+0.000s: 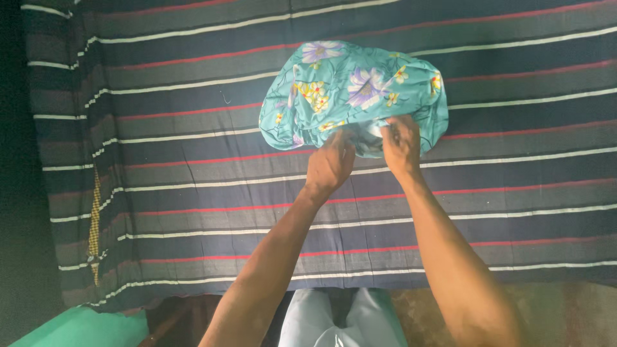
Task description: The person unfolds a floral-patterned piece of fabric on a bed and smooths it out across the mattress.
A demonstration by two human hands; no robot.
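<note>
A turquoise cloth with purple and yellow flowers (350, 87) lies bunched on a bed covered by a dark sheet with red and white stripes (193, 193). My left hand (330, 164) grips the cloth's near edge at its middle. My right hand (402, 142) pinches the same edge just to the right, the fingers curled into the fabric. The two hands are close together, almost touching. Both forearms reach out over the bed from the lower edge of the view.
The bed's near edge runs along the bottom, with my light blue trousers (340, 321) below it. A green surface (83, 328) shows at the lower left corner. A dark gap (16, 193) lies beyond the bed's left side.
</note>
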